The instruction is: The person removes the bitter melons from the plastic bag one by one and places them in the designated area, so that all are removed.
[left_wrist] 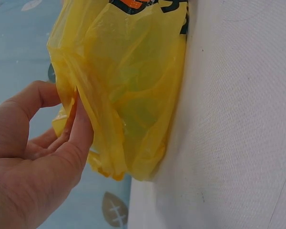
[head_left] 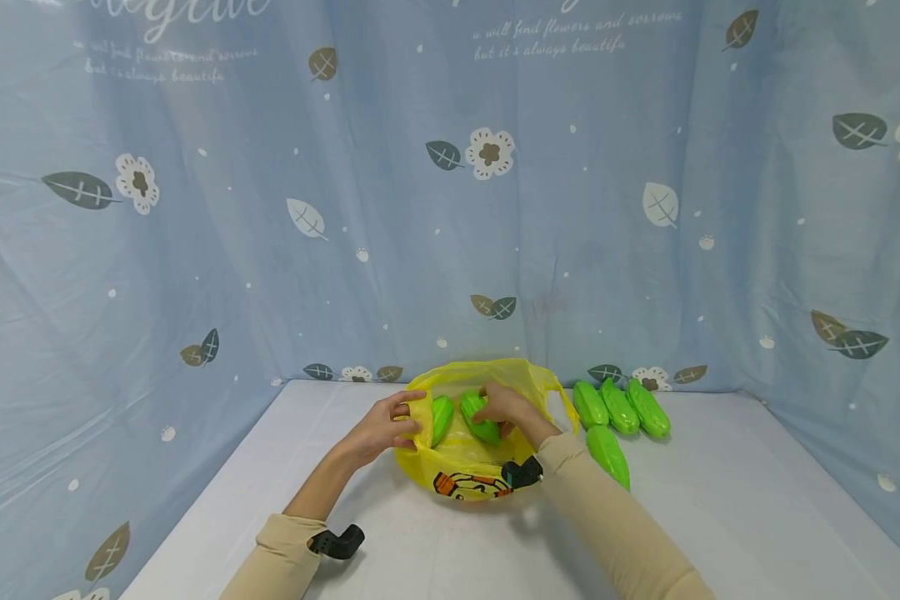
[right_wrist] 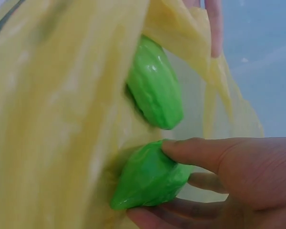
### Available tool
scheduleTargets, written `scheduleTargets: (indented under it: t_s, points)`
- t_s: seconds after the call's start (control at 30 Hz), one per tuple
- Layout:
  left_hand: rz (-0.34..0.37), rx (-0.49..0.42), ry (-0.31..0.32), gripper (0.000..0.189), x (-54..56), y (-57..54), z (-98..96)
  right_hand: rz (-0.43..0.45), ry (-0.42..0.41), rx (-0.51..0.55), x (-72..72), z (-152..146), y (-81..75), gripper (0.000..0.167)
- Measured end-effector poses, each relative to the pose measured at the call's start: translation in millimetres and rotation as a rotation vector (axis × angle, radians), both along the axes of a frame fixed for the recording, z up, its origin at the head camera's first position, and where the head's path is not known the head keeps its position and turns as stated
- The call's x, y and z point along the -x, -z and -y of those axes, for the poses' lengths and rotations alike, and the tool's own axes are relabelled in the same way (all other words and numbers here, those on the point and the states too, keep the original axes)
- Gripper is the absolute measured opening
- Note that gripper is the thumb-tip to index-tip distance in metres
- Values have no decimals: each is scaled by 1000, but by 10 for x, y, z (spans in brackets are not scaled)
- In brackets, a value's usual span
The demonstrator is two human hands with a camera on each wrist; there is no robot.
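Observation:
A yellow plastic bag (head_left: 450, 467) with a cartoon print stands with its mouth spread wide on the table. My left hand (head_left: 381, 429) pinches the left rim of the bag between thumb and fingers, and the left wrist view shows the bag (left_wrist: 133, 86) bunched there. Inside the bag, my right hand (head_left: 512, 407) grips a glossy green bitter melon (right_wrist: 148, 176), thumb on one side and fingers beneath. Another bitter melon (right_wrist: 155, 86) lies beside it in the bag, apart from the fingers.
Several more green bitter melons (head_left: 621, 407) lie right of the bag, with one bitter melon (head_left: 607, 456) in front, partly hidden by the right sleeve. A blue printed curtain (head_left: 390, 208) surrounds the white table (head_left: 720, 500) at the back and sides.

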State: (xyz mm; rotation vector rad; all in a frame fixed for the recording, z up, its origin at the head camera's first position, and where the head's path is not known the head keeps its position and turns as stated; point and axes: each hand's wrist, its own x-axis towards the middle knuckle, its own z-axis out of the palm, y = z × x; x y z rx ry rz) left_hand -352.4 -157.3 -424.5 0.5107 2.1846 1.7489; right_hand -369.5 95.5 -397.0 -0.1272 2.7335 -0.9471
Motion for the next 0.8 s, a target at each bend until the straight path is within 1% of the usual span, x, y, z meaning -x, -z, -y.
scheduleTargets:
  t_s: [0.13, 0.27, 0.43, 0.63, 0.8]
  points:
    - [7, -5, -4, 65, 1, 5, -2, -17, -27, -11, -58, -23, -58, 66]
    - [2, 2, -4, 65, 8, 6, 2, -14, -37, -11, -65, -45, -107, 65]
    - [-3, 2, -3, 65, 17, -2, 9, -39, -64, -8, -104, -98, -158, 64]
    - [8, -3, -5, 65, 23, 1, 8, -74, -82, -9, -185, -179, -208, 62]
    - [12, -1, -6, 65, 24, 8, 5, -85, -96, 3, -257, -245, -227, 61]
